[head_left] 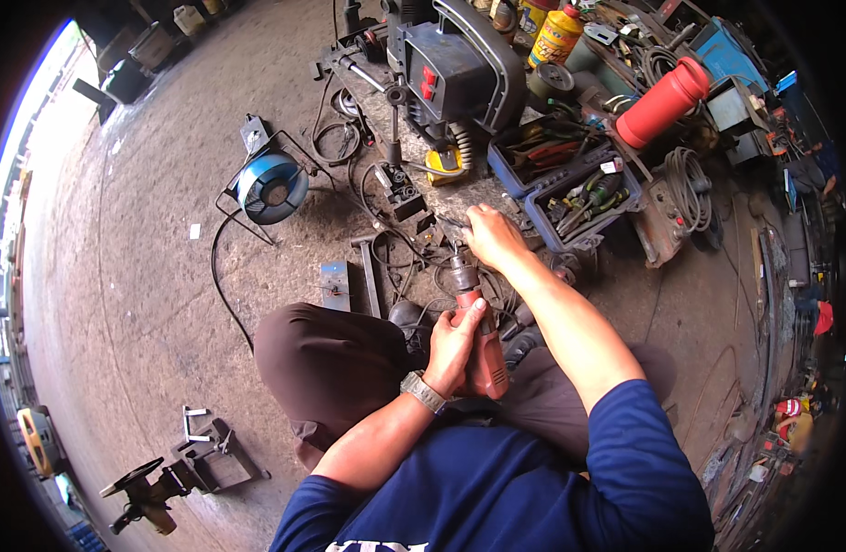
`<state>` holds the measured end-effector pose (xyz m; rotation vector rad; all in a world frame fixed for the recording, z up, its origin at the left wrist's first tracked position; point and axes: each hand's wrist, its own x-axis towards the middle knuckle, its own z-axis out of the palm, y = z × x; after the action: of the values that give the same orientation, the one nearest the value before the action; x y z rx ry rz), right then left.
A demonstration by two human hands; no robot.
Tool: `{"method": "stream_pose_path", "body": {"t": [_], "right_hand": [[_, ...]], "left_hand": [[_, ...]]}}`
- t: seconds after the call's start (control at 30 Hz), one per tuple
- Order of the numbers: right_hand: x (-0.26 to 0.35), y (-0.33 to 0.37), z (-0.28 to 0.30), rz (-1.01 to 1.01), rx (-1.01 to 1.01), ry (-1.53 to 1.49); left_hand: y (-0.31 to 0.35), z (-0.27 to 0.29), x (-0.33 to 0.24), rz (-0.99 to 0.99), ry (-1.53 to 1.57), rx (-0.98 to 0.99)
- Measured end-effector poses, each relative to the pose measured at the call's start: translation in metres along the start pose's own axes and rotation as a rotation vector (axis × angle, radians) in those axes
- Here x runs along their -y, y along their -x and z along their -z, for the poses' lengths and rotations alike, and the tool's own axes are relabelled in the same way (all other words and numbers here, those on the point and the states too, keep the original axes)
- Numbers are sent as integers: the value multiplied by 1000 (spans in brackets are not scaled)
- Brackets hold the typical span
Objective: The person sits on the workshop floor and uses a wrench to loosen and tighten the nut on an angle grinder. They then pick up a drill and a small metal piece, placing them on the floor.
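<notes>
My left hand [452, 348] is wrapped round the red body of a power drill [488, 366], held over my lap. The drill's metal chuck [462, 274] points away from me, with a short piece standing out of its front. Just beyond the chuck, my right hand [494, 237] is closed, its fingertips bent together at the edge of the work spot. A small dark piece shows at those fingertips, too small to name. Tangled cables lie under the drill.
A dark machine with red switches [429, 83] stands ahead, beside a yellow tape measure [444, 166]. To the right are an open toolbox [584, 198], a red cylinder [663, 102] and a coiled cable [688, 191]. A blue fan [273, 188] stands left; a metal frame [225, 455] lies lower left.
</notes>
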<state>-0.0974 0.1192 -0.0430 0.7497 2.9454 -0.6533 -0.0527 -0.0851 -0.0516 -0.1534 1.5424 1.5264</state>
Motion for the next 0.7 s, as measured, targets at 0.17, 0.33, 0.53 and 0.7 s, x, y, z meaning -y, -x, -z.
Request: {"method": "stream_pose_path", "body": {"t": [0.17,0.33,0.53,0.7], "right_hand": [[-17,-29,9,-84,-69,64],[-11,-7,24,-17,-170,-126],[-47,76,-32,-500,-116,-531],[-36,71,-50,-707,-89,-1286]], "left_hand": [[4,-5,-5,6,-30,11],[-1,-5,0,10,-41,3],[2,-8,-9,38,21,9],[4,-7,-8,40,36,33]]}}
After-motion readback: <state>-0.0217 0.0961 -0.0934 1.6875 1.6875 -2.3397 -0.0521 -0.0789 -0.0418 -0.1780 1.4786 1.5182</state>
